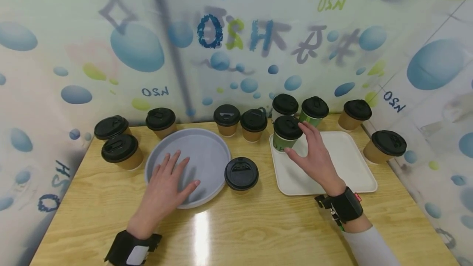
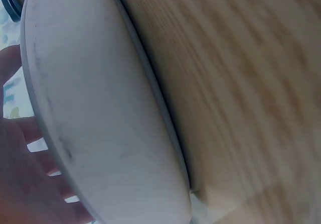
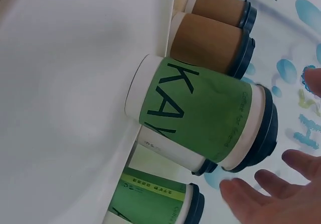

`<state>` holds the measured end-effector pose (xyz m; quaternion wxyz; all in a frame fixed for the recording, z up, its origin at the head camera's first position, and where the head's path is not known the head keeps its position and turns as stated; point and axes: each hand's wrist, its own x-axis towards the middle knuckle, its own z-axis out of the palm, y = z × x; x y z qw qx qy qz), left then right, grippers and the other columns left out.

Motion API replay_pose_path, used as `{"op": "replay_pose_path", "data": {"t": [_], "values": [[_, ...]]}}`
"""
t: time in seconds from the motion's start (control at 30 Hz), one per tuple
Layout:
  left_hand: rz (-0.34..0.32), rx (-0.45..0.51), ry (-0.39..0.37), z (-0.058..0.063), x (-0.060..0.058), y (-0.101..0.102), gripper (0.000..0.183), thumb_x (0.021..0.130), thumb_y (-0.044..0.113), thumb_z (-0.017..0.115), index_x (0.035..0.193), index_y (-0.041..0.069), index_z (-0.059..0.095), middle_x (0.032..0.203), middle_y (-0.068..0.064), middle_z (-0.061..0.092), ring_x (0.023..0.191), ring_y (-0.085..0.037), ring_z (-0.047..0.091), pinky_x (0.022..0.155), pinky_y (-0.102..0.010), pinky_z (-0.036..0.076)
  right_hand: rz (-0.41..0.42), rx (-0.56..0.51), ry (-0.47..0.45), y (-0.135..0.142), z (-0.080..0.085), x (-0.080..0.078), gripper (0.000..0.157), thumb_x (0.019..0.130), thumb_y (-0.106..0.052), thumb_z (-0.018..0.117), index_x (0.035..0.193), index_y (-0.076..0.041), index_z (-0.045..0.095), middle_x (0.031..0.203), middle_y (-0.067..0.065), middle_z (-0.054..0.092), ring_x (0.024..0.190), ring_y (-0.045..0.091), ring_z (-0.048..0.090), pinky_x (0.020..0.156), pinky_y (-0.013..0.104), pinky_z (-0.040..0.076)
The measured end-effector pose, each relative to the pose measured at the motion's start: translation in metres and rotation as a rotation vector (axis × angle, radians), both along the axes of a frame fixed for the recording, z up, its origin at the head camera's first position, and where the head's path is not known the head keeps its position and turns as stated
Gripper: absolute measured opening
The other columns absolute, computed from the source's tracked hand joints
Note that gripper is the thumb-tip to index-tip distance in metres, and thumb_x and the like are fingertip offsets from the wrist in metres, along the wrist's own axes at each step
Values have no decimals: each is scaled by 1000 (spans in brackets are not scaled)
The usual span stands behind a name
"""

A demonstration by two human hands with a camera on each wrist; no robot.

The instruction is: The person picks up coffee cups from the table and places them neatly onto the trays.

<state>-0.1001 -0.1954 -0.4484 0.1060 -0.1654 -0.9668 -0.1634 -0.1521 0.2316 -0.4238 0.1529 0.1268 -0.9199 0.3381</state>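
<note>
A green-sleeved paper coffee cup (image 3: pixel 195 113) with a black lid stands upright at the left back corner of the white rectangular tray (image 1: pixel 351 163). My right hand (image 1: pixel 315 157) is beside that cup, thumb and fingers spread, with a gap to the cup visible in the right wrist view. Over the round grey-blue tray (image 1: pixel 210 151) is my left hand (image 1: pixel 162 190), its fingers spread and holding nothing. Whether it touches the tray is hard to tell. Just right of the round tray stands a black-lidded cup (image 1: pixel 241 173), seen from above.
Brown cups with black lids stand at the left (image 1: pixel 123 153), along the back (image 1: pixel 226 120) and at the right (image 1: pixel 384 147). A white cup (image 1: pixel 283 106) and another green cup (image 1: pixel 314 110) are behind the white tray. A printed curtain (image 1: pixel 258 73) borders the wooden table (image 1: pixel 258 233).
</note>
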Motion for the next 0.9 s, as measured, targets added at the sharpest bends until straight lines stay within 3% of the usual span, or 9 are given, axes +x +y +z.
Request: {"op": "replay_pose_path", "data": {"t": [0.13, 0.27, 0.43, 0.6, 0.9], "values": [[-4, -2, 4, 0, 1, -1, 74, 92, 49, 75, 145, 2, 56, 158, -28, 39, 144, -56, 33, 107, -74, 34, 31, 16, 64, -7, 0, 5, 83, 89, -23, 82, 156, 0, 38, 162, 23, 30, 146, 45, 34, 110, 67, 35], [-9, -18, 1, 1, 2, 0, 73, 92, 49, 74, 144, 2, 57, 157, -28, 41, 143, -56, 35, 106, -74, 35, 150, 10, 85, -23, 1, 18, 87, 87, -25, 84, 157, -2, 38, 164, 18, 30, 147, 41, 35, 111, 65, 36], [-4, -37, -40, 5, 4, 2, 72, 92, 51, 73, 143, 2, 59, 156, -27, 42, 142, -54, 37, 107, -73, 35, 300, -55, -62, -44, 0, 31, 92, 90, -41, 81, 161, -8, 34, 167, 13, 28, 151, 37, 31, 113, 64, 35], [-1, -41, -42, 7, 4, 1, 71, 92, 51, 74, 141, 2, 60, 156, -26, 43, 142, -54, 38, 107, -73, 35, 407, -67, -178, -62, -8, 32, 104, 85, -64, 77, 164, -15, 29, 168, 9, 28, 154, 34, 27, 116, 63, 31], [2, -35, -40, 8, 5, -1, 69, 92, 50, 74, 141, 2, 60, 155, -26, 45, 141, -54, 40, 106, -73, 36, 460, -25, -256, -81, -14, 32, 110, 79, -54, 87, 165, -21, 26, 168, 6, 28, 155, 29, 26, 117, 57, 33]]}}
